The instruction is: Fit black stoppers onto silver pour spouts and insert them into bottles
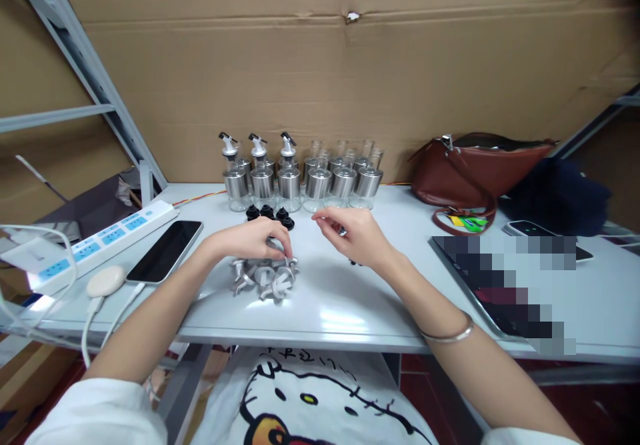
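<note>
My left hand (257,238) is closed, its fingertips pinching a grey plastic spout piece (292,262) at the edge of a pile of similar silver-grey pieces (270,281). Level with it on the right, my right hand (355,233) hovers over the table with its fingers curled together; a small dark, shiny bit shows between them, too small to name. Small dark parts (356,263) lie partly hidden below that hand. Several black stoppers (284,218) stand just beyond my left hand. Behind them are rows of glass bottles with steel sleeves (319,185), three in front bearing pourer tops (259,145).
On the left lie a power strip (107,239), a phone (166,251) and a white round charger (106,281) with cables. A brown handbag (465,175), a dark cap (565,195) and a tablet (470,285) occupy the right. Cardboard (300,78) walls the back.
</note>
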`<state>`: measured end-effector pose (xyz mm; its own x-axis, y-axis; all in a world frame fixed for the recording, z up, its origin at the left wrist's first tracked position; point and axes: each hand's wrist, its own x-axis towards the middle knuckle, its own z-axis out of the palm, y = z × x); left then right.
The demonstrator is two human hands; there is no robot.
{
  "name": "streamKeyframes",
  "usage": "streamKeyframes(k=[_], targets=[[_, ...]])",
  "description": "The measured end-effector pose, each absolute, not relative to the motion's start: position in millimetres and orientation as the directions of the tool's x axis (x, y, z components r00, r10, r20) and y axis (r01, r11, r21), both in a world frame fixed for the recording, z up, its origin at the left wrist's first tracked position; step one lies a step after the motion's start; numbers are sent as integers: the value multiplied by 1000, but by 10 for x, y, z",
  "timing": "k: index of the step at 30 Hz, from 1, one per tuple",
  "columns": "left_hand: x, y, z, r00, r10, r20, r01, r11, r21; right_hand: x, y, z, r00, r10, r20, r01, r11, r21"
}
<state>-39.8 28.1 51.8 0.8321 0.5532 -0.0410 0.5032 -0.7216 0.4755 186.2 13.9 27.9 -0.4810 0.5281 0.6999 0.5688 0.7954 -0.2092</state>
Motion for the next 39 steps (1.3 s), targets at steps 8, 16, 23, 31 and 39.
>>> streamKeyframes(k=[8,16,23,31,39], targets=[[-376,280,478,810,585,-45,526,-691,495,1863,140,274,-485,542,687,572,790,-220],[-304,281,385,727,633,265,466,-738,488,1884,162,282,-486,621,614,620,741,-259],[-150,204,258,679,233,696,398,-914,-82,1888,182,355,-489,806,333,621,590,-515],[-122,169,202,667,202,717,412,-902,-130,1929,170,416,-521,789,327,287,522,-803],[-89,115,228,812,186,553,336,-924,-184,1919,127,460,-566,755,332,213,523,-825]])
